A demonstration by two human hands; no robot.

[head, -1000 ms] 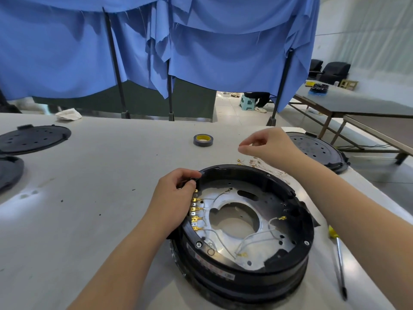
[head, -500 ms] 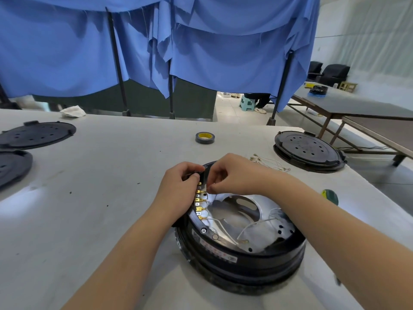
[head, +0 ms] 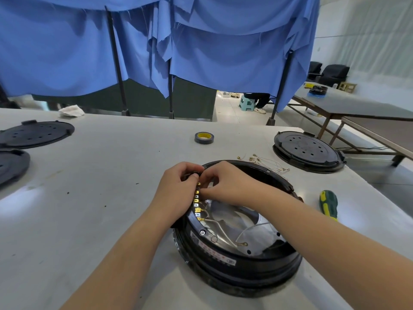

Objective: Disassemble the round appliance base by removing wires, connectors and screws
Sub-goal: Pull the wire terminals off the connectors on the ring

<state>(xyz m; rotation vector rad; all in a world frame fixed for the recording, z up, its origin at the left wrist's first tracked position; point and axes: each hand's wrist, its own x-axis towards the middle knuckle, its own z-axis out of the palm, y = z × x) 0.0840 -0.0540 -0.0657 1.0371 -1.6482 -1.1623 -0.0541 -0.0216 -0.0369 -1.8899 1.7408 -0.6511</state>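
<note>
Head view: the round black appliance base (head: 237, 260) sits on the white table (head: 100, 198) before me, my left hand (head: 176, 193) gripping its far-left rim while my right hand (head: 225, 182) pinches at the row of brass connectors (head: 197, 203) there.

Round black base (head: 234, 262) sits near-centre on the white surface (head: 100, 198). Left hand (head: 176, 193) grips the base's far-left rim; right hand (head: 225, 184) pinches at the top of the gold connector row (head: 197, 203). White wires (head: 225, 231) lie loose inside. Removed wires (head: 266, 163) lie just beyond the base. Screwdriver (head: 328, 205) right, tape roll (head: 204, 137) far, black lid (head: 307, 151) far right.
</note>
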